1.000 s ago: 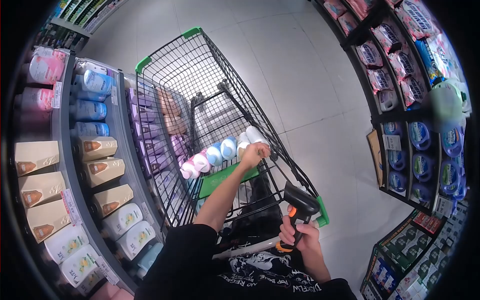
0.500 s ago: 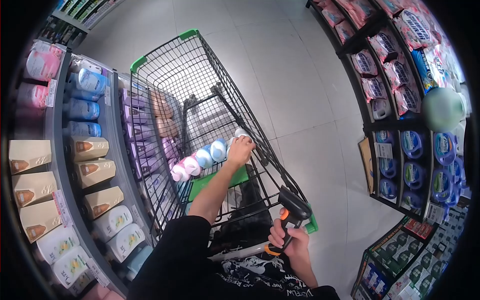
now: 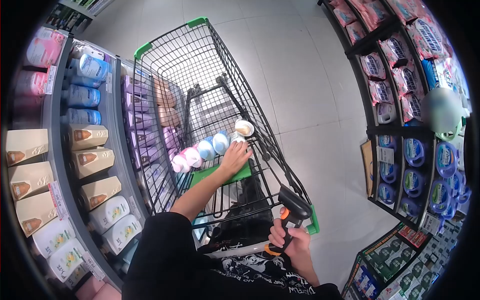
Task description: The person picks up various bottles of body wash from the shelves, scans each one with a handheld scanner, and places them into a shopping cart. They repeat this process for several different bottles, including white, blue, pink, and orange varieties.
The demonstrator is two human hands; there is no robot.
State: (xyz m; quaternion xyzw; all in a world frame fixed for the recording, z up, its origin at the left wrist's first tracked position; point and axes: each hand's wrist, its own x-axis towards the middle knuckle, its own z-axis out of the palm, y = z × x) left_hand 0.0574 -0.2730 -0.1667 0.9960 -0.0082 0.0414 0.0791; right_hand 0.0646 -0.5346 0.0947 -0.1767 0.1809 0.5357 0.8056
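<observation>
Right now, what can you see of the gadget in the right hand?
It looks like a handheld scanner: a wide black head on a slimmer grip, with orange below the head and at the base. The shell looks like hard plastic. It is tilted, its head appearing beside the green corner of the shopping cart. The right hand wraps the grip, hiding part of it. I cannot tell whether it is on.

Left hand (image 3: pixel 236 159) has shifted inward from the cart's (image 3: pixel 280 162) right edge; 1 white bottle's (image 3: pixel 244 128) tan end is newly exposed.
</observation>
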